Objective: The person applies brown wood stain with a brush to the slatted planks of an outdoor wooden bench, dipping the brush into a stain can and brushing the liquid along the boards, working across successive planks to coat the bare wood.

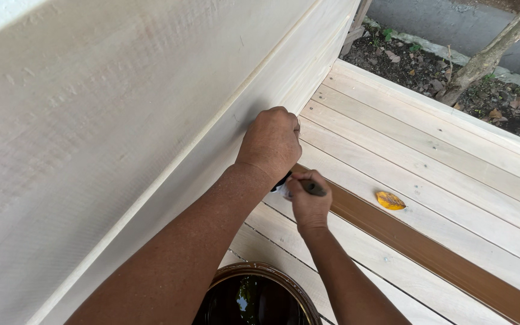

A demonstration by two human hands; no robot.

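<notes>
1. The left hand is curled into a fist against the pale plank wall; whether it grips anything I cannot tell.
2. The right hand, at its 5 o'clock, pinches a dark brush handle.
3. The open tin of dark stain sits at 6 o'clock, just under the forearms.
4. Risks: an elbow could tip the tin; drips could blotch bare deck boards beside the brown stained strip; the yellow leaf could stick.
</notes>
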